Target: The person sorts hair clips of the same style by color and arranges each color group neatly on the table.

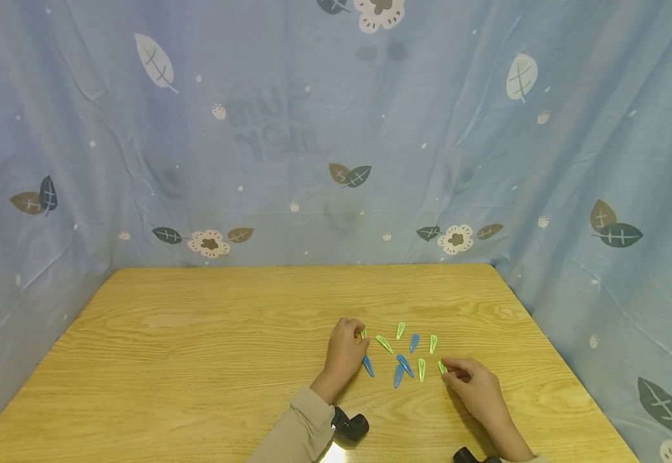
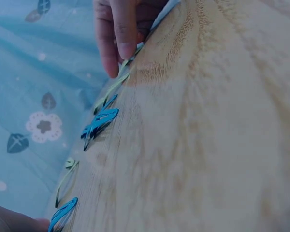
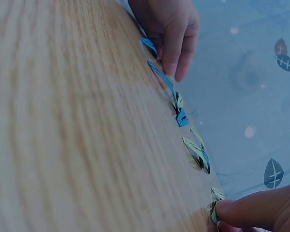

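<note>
Several green and blue snap hair clips lie scattered on the wooden table, among them a green hair clip (image 1: 400, 330) at the back and a blue hair clip (image 1: 414, 343) beside it. My left hand (image 1: 347, 348) pinches a green hair clip (image 1: 363, 334) at the left of the group, and another blue hair clip (image 1: 368, 366) lies just below its fingers. At the right side my right hand (image 1: 477, 389) pinches a green hair clip (image 1: 442, 367) between thumb and fingers. Its thumb covers part of that clip (image 3: 215, 212) in the right wrist view.
The wooden table (image 1: 168, 360) extends far to the left of the clips. A blue patterned curtain (image 1: 289, 148) hangs along its back and both sides. Dark wrist devices (image 1: 350, 424) are worn on both forearms, close to the tabletop.
</note>
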Available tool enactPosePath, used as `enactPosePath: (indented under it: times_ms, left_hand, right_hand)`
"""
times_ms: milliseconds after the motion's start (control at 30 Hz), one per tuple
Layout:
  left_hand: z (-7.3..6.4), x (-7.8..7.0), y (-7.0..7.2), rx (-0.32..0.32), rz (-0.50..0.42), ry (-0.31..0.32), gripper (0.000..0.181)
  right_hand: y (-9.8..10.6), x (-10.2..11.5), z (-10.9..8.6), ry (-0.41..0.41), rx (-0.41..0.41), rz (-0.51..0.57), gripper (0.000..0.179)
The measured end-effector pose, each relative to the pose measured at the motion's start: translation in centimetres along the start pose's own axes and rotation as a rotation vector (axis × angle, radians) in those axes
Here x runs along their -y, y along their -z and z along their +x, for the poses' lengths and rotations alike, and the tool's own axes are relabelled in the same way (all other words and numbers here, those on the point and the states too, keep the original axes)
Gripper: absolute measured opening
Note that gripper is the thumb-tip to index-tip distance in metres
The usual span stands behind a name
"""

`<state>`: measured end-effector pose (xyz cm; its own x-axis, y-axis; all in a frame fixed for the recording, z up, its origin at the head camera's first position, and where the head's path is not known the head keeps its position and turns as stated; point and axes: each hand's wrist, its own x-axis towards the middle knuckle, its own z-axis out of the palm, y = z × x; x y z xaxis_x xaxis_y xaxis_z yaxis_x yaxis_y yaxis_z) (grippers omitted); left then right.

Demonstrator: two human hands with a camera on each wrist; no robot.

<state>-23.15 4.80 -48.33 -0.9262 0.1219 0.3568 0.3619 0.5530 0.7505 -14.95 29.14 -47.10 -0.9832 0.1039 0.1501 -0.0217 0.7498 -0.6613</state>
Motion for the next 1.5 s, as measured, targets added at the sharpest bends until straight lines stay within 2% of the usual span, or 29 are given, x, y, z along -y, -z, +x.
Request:
enactPosePath:
  times_ms: [600,1000,1367,1500]
  left_hand:
    - [0.16,-0.01,0.28,0.004,-0.021,0.045,0.018]
    - [0.24,0.07,0.38,-0.022,-0.006,0.035,0.019]
    - [0.23,0.4,0.3,-0.065,-0.081,0.045,0.019]
    - [0.31,0.45,0.4,-0.059,-0.116,0.063,0.018]
  right_hand:
    - [0.05,0.01,-0.01,-0.002,-0.008,-0.005,0.025]
    - [0.09,0.13,-0.02,-0.011,0.006,-0.025,0.025]
    - [0.17,0.35,-0.1,-0.024,-0.004,-0.022,0.025]
    - [0.16,0.37,-0.12,-0.022,-0.007,-0.014,0.025]
